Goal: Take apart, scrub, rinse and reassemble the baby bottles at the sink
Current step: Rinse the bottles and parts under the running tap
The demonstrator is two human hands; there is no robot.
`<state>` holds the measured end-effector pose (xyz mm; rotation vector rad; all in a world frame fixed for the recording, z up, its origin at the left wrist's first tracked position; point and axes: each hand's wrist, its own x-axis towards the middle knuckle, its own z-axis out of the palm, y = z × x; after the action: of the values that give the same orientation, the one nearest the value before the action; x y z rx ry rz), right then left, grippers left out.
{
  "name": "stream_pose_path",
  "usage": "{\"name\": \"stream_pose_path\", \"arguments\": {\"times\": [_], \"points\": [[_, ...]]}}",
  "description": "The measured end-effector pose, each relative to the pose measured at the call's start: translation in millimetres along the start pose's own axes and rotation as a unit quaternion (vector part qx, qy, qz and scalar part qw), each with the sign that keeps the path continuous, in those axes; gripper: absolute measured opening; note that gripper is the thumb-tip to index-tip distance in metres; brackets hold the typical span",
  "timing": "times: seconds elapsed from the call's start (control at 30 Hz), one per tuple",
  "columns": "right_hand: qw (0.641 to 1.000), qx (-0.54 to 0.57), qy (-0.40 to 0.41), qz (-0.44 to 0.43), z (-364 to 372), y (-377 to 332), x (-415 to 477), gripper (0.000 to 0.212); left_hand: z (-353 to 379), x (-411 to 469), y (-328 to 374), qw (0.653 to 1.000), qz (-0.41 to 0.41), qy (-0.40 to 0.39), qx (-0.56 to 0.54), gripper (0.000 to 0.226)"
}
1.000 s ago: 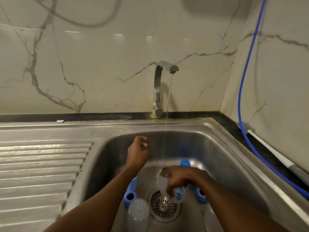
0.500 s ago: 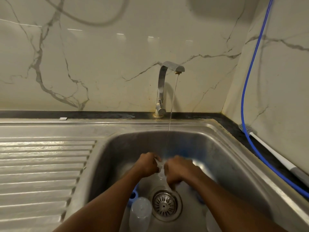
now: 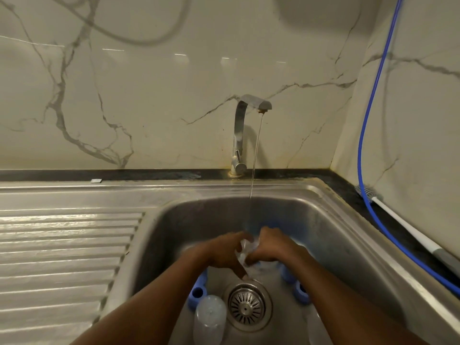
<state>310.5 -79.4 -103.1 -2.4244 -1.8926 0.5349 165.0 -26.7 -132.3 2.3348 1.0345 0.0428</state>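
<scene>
Sink (image 3: 323,192): tap (image 3: 240,135) running a thin stream. Left hand (image 3: 221,252) and right hand (image 3: 271,247) meet under it. Clear bottle (image 3: 209,317) lies left of drain strainer (image 3: 246,306), blue collar (image 3: 198,292) just beside. Both hands' fingers curl round one small clear part (image 3: 245,252).

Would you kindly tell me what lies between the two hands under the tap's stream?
In the head view, a clear bottle part lies between the left hand and the right hand; both grip it under the water stream.
</scene>
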Motion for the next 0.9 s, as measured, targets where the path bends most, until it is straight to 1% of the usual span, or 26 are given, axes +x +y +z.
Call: {"name": "stream_pose_path", "arguments": {"times": [0.03,0.1,0.17,0.2,0.27,0.33,0.4,0.43,0.47,0.5,0.53,0.57,0.6,0.67,0.73,0.8,0.9], "points": [[0.999,0.037,0.000,0.009,-1,-1,1,0.071,1,1,1,1.000,0.006,0.000,0.006,0.086],[0.992,0.118,-0.030,0.029,1,-7,1,0.087,2,1,1,1.000,0.015,0.017,0.019,0.083],[0.974,0.214,-0.069,0.035,5,-13,2,0.095,2,0,-1,0.998,0.032,0.043,0.025,0.078],[0.963,0.254,-0.083,0.032,4,-14,2,0.093,1,-1,-2,0.997,0.039,0.058,0.028,0.074],[0.942,0.321,-0.101,0.016,-2,-13,3,0.077,-2,-2,-8,0.995,0.029,0.090,0.025,0.066],[0.925,0.365,-0.106,0.012,-10,-7,3,0.064,-3,-3,-15,0.992,-0.010,0.124,0.002,0.063],[0.918,0.384,-0.101,0.016,-15,3,4,0.059,-4,-4,-23,0.983,-0.058,0.167,-0.044,0.067],[0.922,0.377,-0.087,0.017,-15,8,5,0.051,-3,-4,-25,0.976,-0.078,0.189,-0.076,0.069],[0.941,0.333,-0.054,0.015,-12,12,7,0.042,-2,-5,-26,0.968,-0.095,0.206,-0.106,0.070],[0.967,0.256,-0.011,0.013,-8,15,10,0.035,-1,-4,-26,0.962,-0.107,0.215,-0.126,0.071],[0.983,0.183,0.025,0.007,-3,15,11,0.032,0,-4,-26,0.960,-0.114,0.220,-0.134,0.069],[0.989,0.142,0.047,0.002,3,14,12,0.032,1,-2,-27,0.959,-0.117,0.221,-0.134,0.067],[0.990,0.134,0.055,-0.002,10,11,13,0.033,3,-1,-27,0.959,-0.119,0.221,-0.134,0.065],[0.990,0.126,0.056,-0.024,21,7,17,0.036,5,1,-29,0.957,-0.122,0.221,-0.140,0.069],[0.994,0.093,0.037,-0.050,29,3,21,0.041,9,3,-31,0.959,-0.125,0.218,-0.128,0.072],[0.996,0.055,0.013,-0.065,35,1,27,0.048,11,4,-31,0.964,-0.126,0.209,-0.101,0.069],[0.997,0.021,-0.013,-0.076,44,-1,36,0.051,13,5,-30,0.967,-0.131,0.200,-0.084,0.070]]}}
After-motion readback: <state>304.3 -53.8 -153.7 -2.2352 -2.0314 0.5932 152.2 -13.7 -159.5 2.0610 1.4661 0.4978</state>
